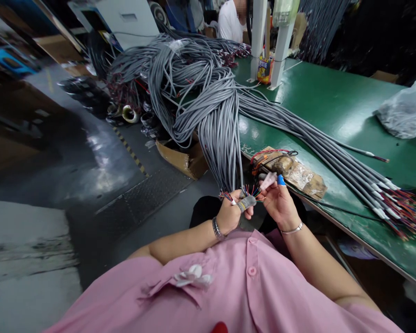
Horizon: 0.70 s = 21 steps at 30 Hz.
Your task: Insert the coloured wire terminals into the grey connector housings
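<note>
Green table (333,104) runs along the right; grey cables (220,134) drape over its left edge, probably keeping ends within reach. Near the middle, the left hand (229,215) grips those ends, seemingly steadying the coloured wires (252,190); whether the right hand (279,203) pinches one, I cannot tell.

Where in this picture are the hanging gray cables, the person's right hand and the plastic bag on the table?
Gray cables (221,132), head view: middle of the hanging bundle.
Right hand (278,201), head view: middle of the hand.
Plastic bag (407,113), head view: its crumpled side.
</note>
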{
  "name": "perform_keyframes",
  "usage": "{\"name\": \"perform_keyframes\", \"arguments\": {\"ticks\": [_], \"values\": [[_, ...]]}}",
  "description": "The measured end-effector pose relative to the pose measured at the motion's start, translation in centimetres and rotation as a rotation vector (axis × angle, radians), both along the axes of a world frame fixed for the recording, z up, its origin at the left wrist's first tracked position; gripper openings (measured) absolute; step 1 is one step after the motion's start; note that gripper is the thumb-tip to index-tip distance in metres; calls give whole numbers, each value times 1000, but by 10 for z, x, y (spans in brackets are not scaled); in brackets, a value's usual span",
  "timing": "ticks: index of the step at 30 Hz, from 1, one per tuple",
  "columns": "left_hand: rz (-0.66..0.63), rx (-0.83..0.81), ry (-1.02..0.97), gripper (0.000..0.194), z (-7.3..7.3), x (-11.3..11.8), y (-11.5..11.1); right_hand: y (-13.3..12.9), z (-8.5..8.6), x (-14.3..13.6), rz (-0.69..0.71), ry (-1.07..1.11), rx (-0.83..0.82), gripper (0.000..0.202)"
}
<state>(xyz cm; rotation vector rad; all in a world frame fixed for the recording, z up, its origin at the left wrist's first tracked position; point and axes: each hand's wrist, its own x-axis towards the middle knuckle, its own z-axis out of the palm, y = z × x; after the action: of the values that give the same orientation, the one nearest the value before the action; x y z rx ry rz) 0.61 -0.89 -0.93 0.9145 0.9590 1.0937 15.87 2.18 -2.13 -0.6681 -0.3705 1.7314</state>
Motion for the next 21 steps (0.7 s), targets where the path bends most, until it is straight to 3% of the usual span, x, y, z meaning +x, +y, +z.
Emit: {"name": "perform_keyframes", "arguments": {"ticks": [7,14,21], "values": [[30,15,-26,30,4,-2,-1,-3,8,2,-7,-125,51,20],[59,-15,-63,30,9,3,5,-5,-3,-2,-177,-335,164,36],[56,-47,-41,32,6,9,8,7,-5,-2,-25,-117,84,39]]}}
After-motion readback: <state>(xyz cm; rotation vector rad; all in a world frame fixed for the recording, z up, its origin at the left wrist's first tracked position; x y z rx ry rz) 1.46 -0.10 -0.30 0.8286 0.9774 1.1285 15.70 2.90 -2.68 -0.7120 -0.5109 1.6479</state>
